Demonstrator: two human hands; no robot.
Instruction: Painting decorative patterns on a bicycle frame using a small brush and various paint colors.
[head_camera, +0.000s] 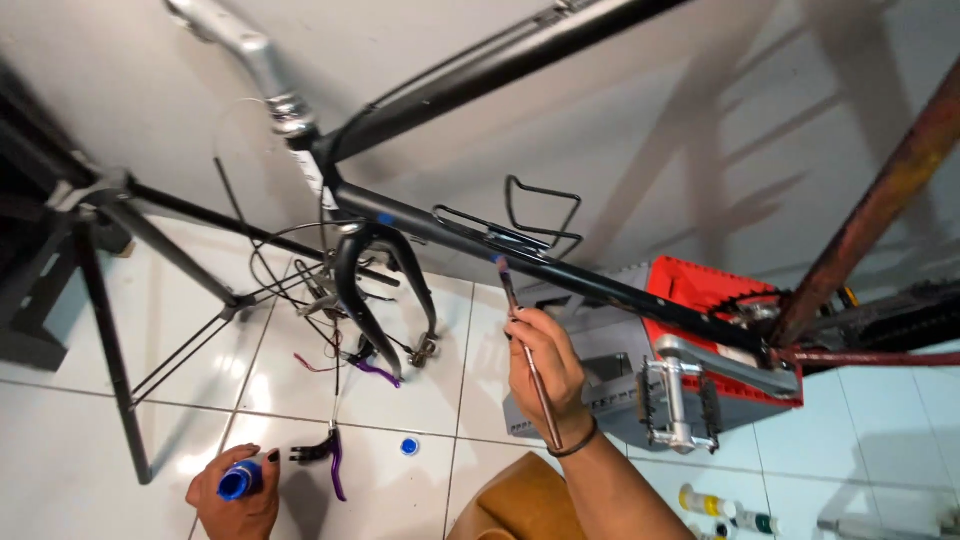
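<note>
R hand (545, 365) fingers gripping paintbrush (527, 350) at frame (560, 270); L hand (235, 495) clutching blue pot (238, 482).

One camera sits on the person's head and looks steeply down, close to the black bike frame (520, 255) that runs across the middle, with the white tile floor (60, 470) below, both hands near the bottom edge, and a pale wall far off.
</note>
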